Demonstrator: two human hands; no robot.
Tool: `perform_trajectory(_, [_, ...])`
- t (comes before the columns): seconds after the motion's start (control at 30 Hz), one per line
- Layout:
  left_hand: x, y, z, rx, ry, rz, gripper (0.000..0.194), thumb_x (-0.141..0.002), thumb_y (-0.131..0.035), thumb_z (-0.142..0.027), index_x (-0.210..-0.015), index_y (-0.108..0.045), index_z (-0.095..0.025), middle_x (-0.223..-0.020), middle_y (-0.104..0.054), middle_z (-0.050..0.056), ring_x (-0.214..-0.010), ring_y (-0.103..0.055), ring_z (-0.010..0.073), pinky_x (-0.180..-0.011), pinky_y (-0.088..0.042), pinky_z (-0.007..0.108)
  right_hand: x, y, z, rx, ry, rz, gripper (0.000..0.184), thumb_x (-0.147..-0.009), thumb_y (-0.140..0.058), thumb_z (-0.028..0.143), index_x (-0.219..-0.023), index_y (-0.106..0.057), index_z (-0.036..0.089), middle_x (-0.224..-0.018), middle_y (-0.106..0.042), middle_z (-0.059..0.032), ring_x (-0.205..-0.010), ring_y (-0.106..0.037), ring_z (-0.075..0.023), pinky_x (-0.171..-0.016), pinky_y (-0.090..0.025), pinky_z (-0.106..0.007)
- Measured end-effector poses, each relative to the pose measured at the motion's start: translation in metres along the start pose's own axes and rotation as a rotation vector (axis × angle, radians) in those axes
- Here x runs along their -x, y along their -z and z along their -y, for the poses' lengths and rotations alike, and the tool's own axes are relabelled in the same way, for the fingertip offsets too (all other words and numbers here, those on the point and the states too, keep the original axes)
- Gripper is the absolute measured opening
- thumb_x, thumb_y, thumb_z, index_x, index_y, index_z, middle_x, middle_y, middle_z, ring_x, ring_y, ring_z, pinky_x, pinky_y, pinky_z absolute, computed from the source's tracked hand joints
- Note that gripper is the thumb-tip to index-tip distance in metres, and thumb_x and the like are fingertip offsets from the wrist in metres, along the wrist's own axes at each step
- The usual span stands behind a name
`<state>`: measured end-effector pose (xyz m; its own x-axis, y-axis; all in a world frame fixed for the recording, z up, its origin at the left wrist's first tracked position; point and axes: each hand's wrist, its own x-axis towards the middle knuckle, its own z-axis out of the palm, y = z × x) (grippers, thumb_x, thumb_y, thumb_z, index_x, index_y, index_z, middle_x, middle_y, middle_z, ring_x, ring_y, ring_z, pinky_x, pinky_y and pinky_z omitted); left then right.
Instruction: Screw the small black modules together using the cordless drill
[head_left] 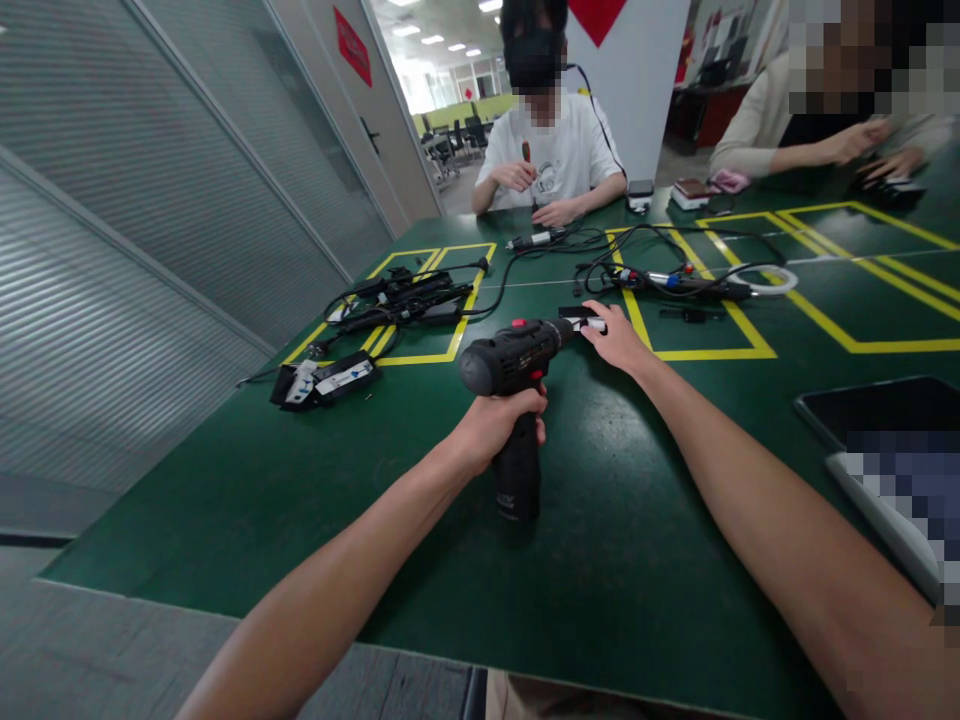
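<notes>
My left hand (499, 425) is wrapped round the handle of a black cordless drill (504, 362), which points away and to the right. The drill stands upright, its battery base at or just above the green table. At the chuck end, my right hand (616, 338) has its fingers closed on a small black-and-white part (577, 313). The drill tip meets or nearly meets this part; the exact contact is too small to tell. My right fingers partly cover the part.
Left on the green table (420, 450) lie a tangle of black cables (420, 300) and an opened black case (345, 375). More cabled tools (667, 283) lie beyond my right hand. A tablet-like device (885, 405) lies at right. Two people (551, 150) sit across, one holding a screwdriver (528, 160).
</notes>
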<state>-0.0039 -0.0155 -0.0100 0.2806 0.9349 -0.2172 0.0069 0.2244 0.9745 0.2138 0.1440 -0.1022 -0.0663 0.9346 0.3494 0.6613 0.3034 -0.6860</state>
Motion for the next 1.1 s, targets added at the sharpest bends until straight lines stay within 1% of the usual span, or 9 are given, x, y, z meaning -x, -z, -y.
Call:
perform_trajectory(0.2, [0.0013,-0.0001,-0.0007,0.005,0.009,-0.001,0.018,-0.069,-0.062,-0.022,-0.085,-0.058,-0.014,-0.069,-0.058,0.0,-0.05,-0.056,0.0107,-0.05,-0.043,0.024,-0.0005,-0.001,-0.0013,-0.007,-0.012,0.007,0.05,-0.086,-0.056,0.034,-0.136,-0.052,0.028,-0.122,-0.05,-0.0103,-0.111,-0.057,-0.028,-0.102,-0.043,-0.046])
perform_trajectory(0.37, [0.0014,-0.0009,-0.0018,0.009,0.008,-0.011,0.017,-0.067,-0.062,-0.022,-0.083,-0.058,-0.014,-0.064,-0.057,0.0,-0.049,-0.056,0.0114,-0.05,-0.043,0.024,-0.0001,-0.0007,-0.0012,-0.005,-0.014,0.005,0.05,-0.086,-0.056,0.035,-0.136,-0.052,0.03,-0.123,-0.049,-0.0097,-0.11,-0.057,-0.0275,-0.101,-0.044,-0.046])
perform_trajectory(0.53, [0.0006,-0.0005,-0.0016,0.0,0.032,-0.018,0.019,-0.068,-0.061,-0.022,-0.085,-0.059,-0.014,-0.059,-0.057,0.0,-0.049,-0.056,0.0121,-0.05,-0.042,0.024,-0.0006,-0.0008,-0.0013,0.004,0.002,-0.001,0.05,-0.086,-0.056,0.033,-0.135,-0.053,0.028,-0.122,-0.05,-0.01,-0.107,-0.059,-0.0267,-0.1,-0.045,-0.045])
perform_trajectory(0.73, [0.0013,-0.0002,-0.0016,-0.036,0.034,-0.009,0.017,-0.07,-0.059,-0.023,-0.084,-0.058,-0.014,-0.054,-0.056,0.0,-0.048,-0.055,0.0125,-0.05,-0.042,0.023,-0.0006,-0.0015,-0.0026,0.001,0.012,-0.008,0.049,-0.086,-0.056,0.033,-0.135,-0.053,0.027,-0.122,-0.05,-0.0108,-0.11,-0.058,-0.0274,-0.101,-0.045,-0.043])
perform_trajectory(0.97, [0.0,0.0008,0.0008,0.002,-0.015,0.012,0.018,-0.069,-0.061,-0.021,-0.085,-0.058,-0.014,-0.063,-0.057,0.0,-0.049,-0.056,0.0115,-0.051,-0.043,0.024,-0.0007,-0.0006,-0.0023,0.003,-0.003,0.005,0.05,-0.086,-0.056,0.034,-0.136,-0.052,0.029,-0.123,-0.05,-0.0105,-0.108,-0.059,-0.0279,-0.101,-0.044,-0.046])
perform_trajectory(1.1, [-0.0004,0.0013,0.002,0.005,-0.02,0.016,0.019,-0.069,-0.061,-0.021,-0.086,-0.058,-0.014,-0.065,-0.057,0.0,-0.049,-0.056,0.0115,-0.051,-0.043,0.024,-0.0012,-0.0005,-0.0025,0.003,-0.009,0.005,0.051,-0.086,-0.056,0.035,-0.136,-0.052,0.029,-0.124,-0.05,-0.0106,-0.107,-0.058,-0.0278,-0.101,-0.044,-0.046])
